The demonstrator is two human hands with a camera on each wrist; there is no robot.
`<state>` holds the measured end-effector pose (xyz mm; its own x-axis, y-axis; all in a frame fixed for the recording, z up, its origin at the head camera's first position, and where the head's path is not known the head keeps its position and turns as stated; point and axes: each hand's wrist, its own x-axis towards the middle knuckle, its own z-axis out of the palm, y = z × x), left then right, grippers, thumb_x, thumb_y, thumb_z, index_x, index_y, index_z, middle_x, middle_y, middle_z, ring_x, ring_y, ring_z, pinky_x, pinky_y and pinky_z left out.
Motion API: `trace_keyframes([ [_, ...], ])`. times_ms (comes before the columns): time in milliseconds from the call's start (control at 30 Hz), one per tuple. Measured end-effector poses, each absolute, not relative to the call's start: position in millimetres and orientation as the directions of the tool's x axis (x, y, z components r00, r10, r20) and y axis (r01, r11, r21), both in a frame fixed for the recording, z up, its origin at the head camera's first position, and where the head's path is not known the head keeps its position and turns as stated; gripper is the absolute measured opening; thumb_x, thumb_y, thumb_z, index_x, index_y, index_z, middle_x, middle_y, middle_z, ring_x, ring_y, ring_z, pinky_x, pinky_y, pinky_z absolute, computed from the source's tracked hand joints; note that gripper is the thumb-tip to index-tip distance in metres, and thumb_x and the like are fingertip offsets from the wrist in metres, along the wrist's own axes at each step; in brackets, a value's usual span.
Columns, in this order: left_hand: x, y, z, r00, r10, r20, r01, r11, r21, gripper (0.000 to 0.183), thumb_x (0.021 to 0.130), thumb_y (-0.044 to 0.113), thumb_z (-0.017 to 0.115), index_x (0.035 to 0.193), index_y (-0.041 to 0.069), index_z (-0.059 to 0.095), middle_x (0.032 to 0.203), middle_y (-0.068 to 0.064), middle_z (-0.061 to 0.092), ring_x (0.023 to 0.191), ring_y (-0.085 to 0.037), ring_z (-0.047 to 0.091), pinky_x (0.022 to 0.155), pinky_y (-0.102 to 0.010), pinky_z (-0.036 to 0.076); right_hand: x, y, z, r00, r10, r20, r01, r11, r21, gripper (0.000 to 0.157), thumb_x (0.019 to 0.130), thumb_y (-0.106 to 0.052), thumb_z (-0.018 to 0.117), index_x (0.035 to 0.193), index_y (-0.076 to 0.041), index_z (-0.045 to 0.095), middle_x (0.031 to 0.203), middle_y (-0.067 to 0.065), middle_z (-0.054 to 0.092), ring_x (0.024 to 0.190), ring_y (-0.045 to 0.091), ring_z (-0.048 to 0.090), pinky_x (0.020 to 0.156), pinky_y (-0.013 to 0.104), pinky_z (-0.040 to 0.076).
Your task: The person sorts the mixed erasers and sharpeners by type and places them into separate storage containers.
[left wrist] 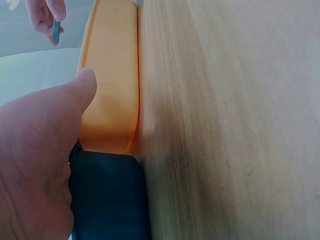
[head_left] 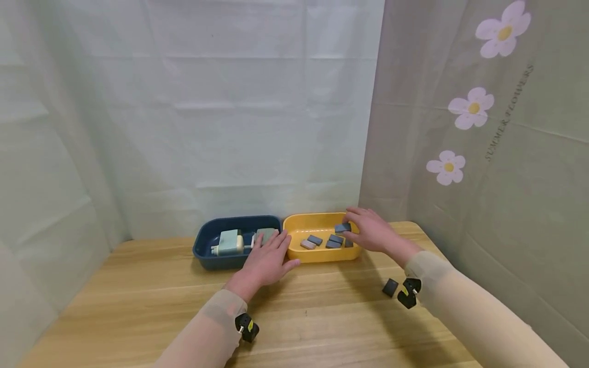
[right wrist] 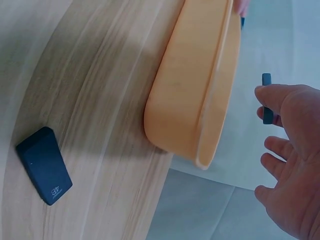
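My right hand (head_left: 371, 230) pinches a dark blue-grey eraser (head_left: 342, 228) between thumb and index finger, above the right end of the yellow bin (head_left: 322, 258). In the right wrist view the pinched eraser (right wrist: 267, 99) shows edge-on, the other fingers spread loosely. Several more small erasers (head_left: 315, 239) lie in the bin, one of them paler. My left hand (head_left: 267, 259) lies with straight fingers across the adjoining rims of the yellow bin and the navy bin (head_left: 216, 262). In the left wrist view, its thumb points along the yellow bin's (left wrist: 112, 75) side wall.
Inside the navy bin are a pale green bottle-like dispenser (head_left: 228, 242) and another greenish item (head_left: 267, 234), partly behind my left fingers. A dark eraser (right wrist: 45, 165) marked 4B lies on the wooden table (head_left: 303, 312), right of the bins. Curtains (head_left: 257, 128) hang behind.
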<state>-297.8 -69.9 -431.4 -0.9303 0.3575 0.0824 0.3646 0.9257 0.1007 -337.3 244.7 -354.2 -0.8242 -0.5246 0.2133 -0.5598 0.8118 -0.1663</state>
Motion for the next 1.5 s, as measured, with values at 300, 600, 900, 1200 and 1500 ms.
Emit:
trace_keyframes([
  [300, -300, -70, -433, -0.928, 0.363, 0.088, 0.371, 0.923, 0.106, 0.086, 0.111, 0.064, 0.055, 0.174, 0.009, 0.035, 0.182, -0.009, 0.025, 0.169, -0.034, 0.018, 0.134, -0.066, 0.005, -346, 241, -355, -0.842, -0.504, 0.194, -0.537, 0.817, -0.209, 0.029, 0.107, -0.031, 0.077, 0.125, -0.009, 0.072, 0.163, 0.028, 0.051, 0.147, 0.049, 0.052, 0.126, 0.066, 0.033],
  [600, -298, -73, -432, -0.929, 0.359, 0.094, 0.368, 0.924, 0.105, 0.086, 0.110, 0.064, 0.055, 0.173, 0.008, 0.036, 0.182, -0.010, 0.026, 0.168, -0.035, 0.019, 0.133, -0.067, 0.006, -356, 233, -355, -0.857, -0.485, 0.174, -0.513, 0.833, -0.209, 0.035, 0.106, -0.031, 0.075, 0.132, -0.007, 0.072, 0.164, 0.028, 0.050, 0.145, 0.052, 0.051, 0.123, 0.065, 0.038],
  [900, -296, -75, -433, -0.927, 0.363, 0.097, 0.372, 0.923, 0.098, 0.086, 0.110, 0.065, 0.054, 0.173, 0.009, 0.036, 0.182, -0.010, 0.026, 0.168, -0.035, 0.020, 0.133, -0.067, 0.008, -367, 224, -360, -0.861, -0.483, 0.160, -0.507, 0.838, -0.203, 0.033, 0.107, -0.028, 0.073, 0.133, -0.008, 0.071, 0.164, 0.026, 0.051, 0.147, 0.050, 0.051, 0.124, 0.063, 0.038],
  [1200, -296, -74, -432, -0.925, 0.363, 0.110, 0.374, 0.922, 0.101, 0.086, 0.110, 0.065, 0.055, 0.173, 0.009, 0.038, 0.182, -0.010, 0.027, 0.168, -0.034, 0.020, 0.133, -0.067, 0.007, -374, 217, -358, -0.859, -0.479, 0.178, -0.509, 0.835, -0.209, 0.034, 0.109, -0.027, 0.071, 0.136, -0.007, 0.071, 0.165, 0.027, 0.049, 0.148, 0.049, 0.050, 0.124, 0.064, 0.037],
  [1500, -295, -73, -428, -0.924, 0.366, 0.107, 0.377, 0.919, 0.114, 0.085, 0.110, 0.063, 0.057, 0.172, 0.008, 0.039, 0.181, -0.010, 0.028, 0.168, -0.036, 0.022, 0.133, -0.067, 0.007, -386, 209, -364, -0.875, -0.456, 0.166, -0.484, 0.840, -0.246, 0.034, 0.107, -0.027, 0.074, 0.134, -0.006, 0.074, 0.169, 0.024, 0.045, 0.156, 0.047, 0.041, 0.129, 0.061, 0.031],
])
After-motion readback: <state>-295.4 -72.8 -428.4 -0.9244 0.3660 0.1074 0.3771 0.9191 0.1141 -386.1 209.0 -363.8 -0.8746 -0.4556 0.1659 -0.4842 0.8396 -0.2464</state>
